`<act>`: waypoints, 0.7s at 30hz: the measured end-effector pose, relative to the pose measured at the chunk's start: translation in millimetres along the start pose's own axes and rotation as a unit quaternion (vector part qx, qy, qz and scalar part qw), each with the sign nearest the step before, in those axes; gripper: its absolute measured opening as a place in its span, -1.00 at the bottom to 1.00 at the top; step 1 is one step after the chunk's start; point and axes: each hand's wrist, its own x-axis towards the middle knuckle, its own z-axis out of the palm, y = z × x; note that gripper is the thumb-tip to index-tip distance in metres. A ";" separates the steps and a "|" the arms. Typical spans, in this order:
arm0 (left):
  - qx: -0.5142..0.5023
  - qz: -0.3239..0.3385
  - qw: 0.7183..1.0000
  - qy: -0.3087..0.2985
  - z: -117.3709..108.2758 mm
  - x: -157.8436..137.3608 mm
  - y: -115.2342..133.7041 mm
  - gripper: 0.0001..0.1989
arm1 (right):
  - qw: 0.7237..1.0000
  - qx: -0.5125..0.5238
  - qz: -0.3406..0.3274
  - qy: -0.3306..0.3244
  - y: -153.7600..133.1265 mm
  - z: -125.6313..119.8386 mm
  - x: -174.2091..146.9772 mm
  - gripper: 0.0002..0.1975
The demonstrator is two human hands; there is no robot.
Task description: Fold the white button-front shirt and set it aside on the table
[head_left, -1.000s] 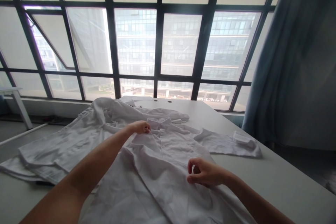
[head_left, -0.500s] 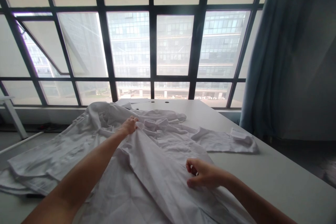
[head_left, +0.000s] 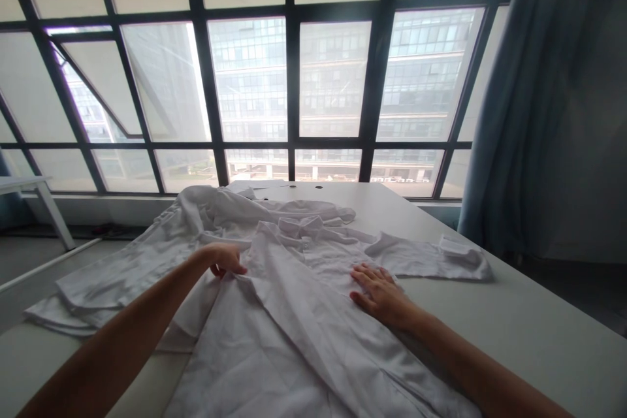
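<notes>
A long white coat (head_left: 294,326) with a collar (head_left: 301,227) and a button below it lies spread on the table, its near end running out of the picture. My left hand (head_left: 226,260) is closed on the fabric at the coat's left side, pinching a fold. On the coat's right side my right hand (head_left: 377,289) rests flat, fingers stretched out. The sleeve (head_left: 431,260) reaches out to the right beyond that hand. More rumpled white cloth (head_left: 181,222) lies behind and left of my left hand; whether it is a separate garment I cannot tell.
The white table (head_left: 529,333) stretches away toward a large dark-framed window (head_left: 294,78). A blue-grey curtain (head_left: 509,117) hangs at the right. Another white table (head_left: 29,184) stands at the far left.
My left hand has come nearer and down the coat's left side from close to the collar. My right hand has gone from curled fingers to lying flat, slightly farther forward. The view has shifted slightly.
</notes>
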 end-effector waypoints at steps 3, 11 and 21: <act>-0.053 0.000 0.999 -0.009 4.8 -3.2 -14.0 -0.63 | 0.999 -0.019 0.015 -0.027 0.2 0.5 0.4 -0.29; -0.096 -0.007 0.995 -0.027 5.1 9.8 -23.7 -0.49 | 0.998 -0.035 0.029 -0.033 -7.2 -1.0 -1.4 -0.32; -0.182 -0.020 0.965 0.187 -12.1 70.1 35.9 -0.58 | 0.993 0.090 -0.068 0.036 -17.3 0.2 2.1 -0.40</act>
